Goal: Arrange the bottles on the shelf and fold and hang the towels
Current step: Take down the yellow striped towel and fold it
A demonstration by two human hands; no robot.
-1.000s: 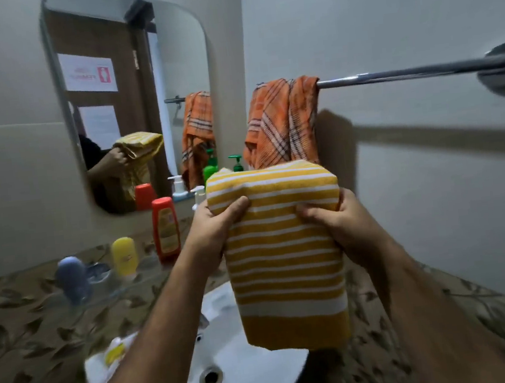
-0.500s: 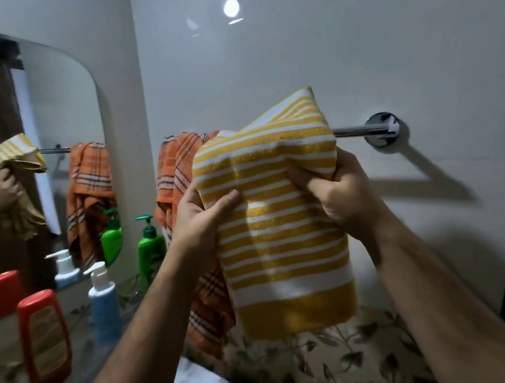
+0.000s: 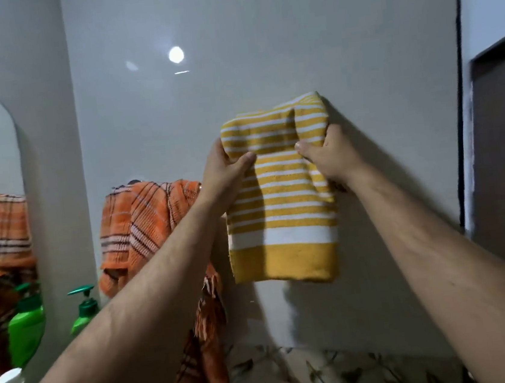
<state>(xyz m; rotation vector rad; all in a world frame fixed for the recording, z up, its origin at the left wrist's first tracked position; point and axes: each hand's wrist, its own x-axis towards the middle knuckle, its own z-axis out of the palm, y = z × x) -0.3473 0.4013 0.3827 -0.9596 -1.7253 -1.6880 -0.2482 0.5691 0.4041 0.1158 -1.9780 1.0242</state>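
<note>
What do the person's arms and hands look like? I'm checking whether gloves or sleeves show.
Both forearms are bare right down to the frame edge: no sleeves or gloves show. The left hand and right hand show no rings, watch or bands. Nails look short and unpainted.

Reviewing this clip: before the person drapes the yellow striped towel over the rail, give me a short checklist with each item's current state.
1. Left hand grips the yellow striped towel: ok.
2. Right hand grips it too: ok.
3. Towel folded: ok.
4. Towel draped over the rail: not ok, held up against the wall.
5. Free rail beside the orange plaid towel: cannot tell, rail hidden.
6. Orange plaid towel hung: ok.
</note>
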